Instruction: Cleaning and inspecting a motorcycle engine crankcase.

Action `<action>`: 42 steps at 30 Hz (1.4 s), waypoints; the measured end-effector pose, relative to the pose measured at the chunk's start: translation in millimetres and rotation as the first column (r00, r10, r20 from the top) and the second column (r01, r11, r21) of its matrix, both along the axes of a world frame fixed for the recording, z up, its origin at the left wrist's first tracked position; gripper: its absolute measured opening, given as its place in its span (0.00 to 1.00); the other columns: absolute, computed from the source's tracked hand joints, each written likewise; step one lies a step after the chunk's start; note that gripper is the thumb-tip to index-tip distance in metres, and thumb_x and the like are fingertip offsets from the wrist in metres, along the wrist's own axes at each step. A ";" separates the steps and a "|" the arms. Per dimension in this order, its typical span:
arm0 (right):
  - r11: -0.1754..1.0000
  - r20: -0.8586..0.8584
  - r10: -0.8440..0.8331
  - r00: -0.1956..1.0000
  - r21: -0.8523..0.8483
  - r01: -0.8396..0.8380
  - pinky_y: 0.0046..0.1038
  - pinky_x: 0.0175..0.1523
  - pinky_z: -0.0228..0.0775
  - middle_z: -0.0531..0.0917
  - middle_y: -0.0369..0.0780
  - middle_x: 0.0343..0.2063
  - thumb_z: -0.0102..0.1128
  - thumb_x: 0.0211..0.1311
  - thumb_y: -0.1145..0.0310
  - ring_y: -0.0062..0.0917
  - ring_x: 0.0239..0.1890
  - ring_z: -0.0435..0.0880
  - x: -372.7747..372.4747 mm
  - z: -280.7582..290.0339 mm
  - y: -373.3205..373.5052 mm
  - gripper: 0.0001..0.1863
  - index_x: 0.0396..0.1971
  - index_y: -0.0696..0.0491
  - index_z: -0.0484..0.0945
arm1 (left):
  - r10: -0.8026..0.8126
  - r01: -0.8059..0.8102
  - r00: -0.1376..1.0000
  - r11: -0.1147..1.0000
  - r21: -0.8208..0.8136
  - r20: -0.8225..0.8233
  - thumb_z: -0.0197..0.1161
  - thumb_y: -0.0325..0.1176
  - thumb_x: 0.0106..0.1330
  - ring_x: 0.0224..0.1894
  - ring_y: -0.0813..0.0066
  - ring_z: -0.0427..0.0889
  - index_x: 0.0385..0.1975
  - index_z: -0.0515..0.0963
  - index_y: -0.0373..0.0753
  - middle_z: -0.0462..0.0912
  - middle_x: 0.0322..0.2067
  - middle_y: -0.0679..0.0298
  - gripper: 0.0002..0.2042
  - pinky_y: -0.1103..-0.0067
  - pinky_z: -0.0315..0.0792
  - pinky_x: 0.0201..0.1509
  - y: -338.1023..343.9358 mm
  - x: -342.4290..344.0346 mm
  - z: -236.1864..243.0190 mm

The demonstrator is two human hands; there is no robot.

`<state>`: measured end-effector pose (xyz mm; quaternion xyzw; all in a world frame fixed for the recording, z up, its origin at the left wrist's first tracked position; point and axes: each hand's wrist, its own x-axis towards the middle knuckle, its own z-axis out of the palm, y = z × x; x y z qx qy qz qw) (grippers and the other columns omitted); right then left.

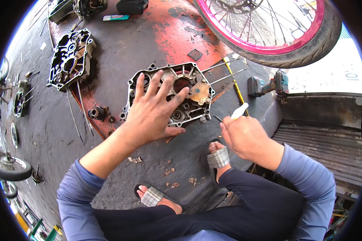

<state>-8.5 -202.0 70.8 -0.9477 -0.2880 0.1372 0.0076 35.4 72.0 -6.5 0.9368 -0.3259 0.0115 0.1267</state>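
My left hand point(151, 105) lies spread over a grey metal engine crankcase half point(185, 116), its fingers reaching across the ribs and bores. A tan-stained patch point(200, 93) marks the casing's right side, and long thin studs point(229, 75) stick out past it. To the right of the casing and apart from it, my right hand point(245, 136) is closed around a white-handled tool point(240, 111). A thin dark tip shows by the fingers; most of the tool is hidden in the fist, so its exact kind is unclear.
A second crankcase half point(70, 58) lies at the left. A cordless drill point(268, 83) lies right, below a pink-rimmed wheel point(269, 50). A small dark square plate point(195, 54) rests on the red metal sheet point(173, 36). A cylindrical part point(98, 113) sits near my left forearm.
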 end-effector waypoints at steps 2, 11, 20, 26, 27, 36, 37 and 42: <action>0.996 0.074 -0.040 0.996 0.087 0.033 0.41 0.26 0.78 0.80 0.45 0.16 0.60 0.73 0.64 0.41 0.19 0.84 -12.8 -4.0 11.2 0.13 0.30 0.56 0.76 | -0.038 0.028 0.997 0.989 -0.143 -0.066 0.74 0.67 0.53 0.77 0.37 0.58 0.78 0.64 0.54 0.62 0.74 0.45 0.52 0.42 0.42 0.81 6.9 3.8 -12.7; 0.945 0.128 -0.320 0.939 -0.026 0.325 0.40 0.26 0.79 0.81 0.45 0.15 0.60 0.73 0.64 0.42 0.20 0.86 -33.7 -35.2 35.0 0.12 0.31 0.55 0.75 | -0.015 0.000 0.992 0.993 -0.122 -0.123 0.75 0.64 0.53 0.79 0.35 0.54 0.79 0.63 0.56 0.58 0.77 0.42 0.51 0.41 0.40 0.81 7.0 -0.9 -17.8; 0.901 0.193 -0.429 0.882 0.026 0.433 0.44 0.28 0.76 0.80 0.44 0.15 0.59 0.73 0.65 0.44 0.20 0.83 -50.9 -55.5 50.1 0.12 0.29 0.54 0.73 | 0.002 -0.019 0.992 0.990 -0.137 -0.123 0.75 0.63 0.54 0.79 0.35 0.55 0.78 0.64 0.56 0.60 0.76 0.44 0.50 0.41 0.40 0.81 9.1 -2.1 -16.7; 0.918 0.177 -0.386 0.906 -0.023 0.396 0.41 0.26 0.75 0.79 0.43 0.15 0.60 0.72 0.66 0.42 0.19 0.84 -49.6 -51.3 48.4 0.11 0.30 0.54 0.73 | -0.005 -0.012 0.992 0.990 -0.138 -0.125 0.75 0.63 0.53 0.79 0.36 0.55 0.78 0.64 0.57 0.59 0.76 0.44 0.50 0.41 0.40 0.81 8.6 -2.5 -18.4; 0.913 0.139 -0.401 0.906 -0.019 0.407 0.41 0.26 0.75 0.79 0.43 0.15 0.60 0.72 0.66 0.42 0.19 0.84 -47.8 -48.7 47.8 0.11 0.30 0.54 0.73 | 0.000 -0.018 0.992 0.990 -0.138 -0.128 0.75 0.63 0.53 0.79 0.36 0.55 0.78 0.64 0.57 0.59 0.77 0.44 0.50 0.41 0.40 0.81 8.8 -2.5 -18.7; 0.906 0.140 -0.407 0.903 -0.066 0.419 0.40 0.27 0.78 0.81 0.45 0.16 0.60 0.72 0.65 0.41 0.21 0.86 -49.9 -53.4 47.7 0.11 0.31 0.55 0.74 | -0.006 -0.013 0.993 0.988 -0.155 -0.120 0.75 0.63 0.52 0.78 0.34 0.55 0.78 0.65 0.57 0.60 0.76 0.43 0.50 0.41 0.40 0.81 6.2 -0.7 -17.2; 0.901 0.113 -0.402 0.908 -0.129 0.415 0.40 0.28 0.78 0.82 0.45 0.17 0.61 0.71 0.64 0.41 0.22 0.86 -48.9 -51.0 47.8 0.11 0.31 0.55 0.74 | -0.005 -0.014 0.993 0.989 -0.150 -0.122 0.75 0.63 0.52 0.78 0.34 0.55 0.78 0.65 0.57 0.60 0.76 0.43 0.50 0.41 0.40 0.81 6.4 -0.5 -17.4; 0.930 0.076 -0.262 0.962 -0.247 0.273 0.38 0.29 0.79 0.82 0.43 0.19 0.62 0.69 0.64 0.39 0.27 0.88 -68.2 -57.1 35.5 0.11 0.30 0.53 0.74 | -0.008 -0.009 0.993 0.989 -0.148 -0.115 0.75 0.63 0.52 0.78 0.34 0.55 0.78 0.64 0.57 0.60 0.76 0.43 0.50 0.40 0.40 0.81 7.6 -0.1 -19.7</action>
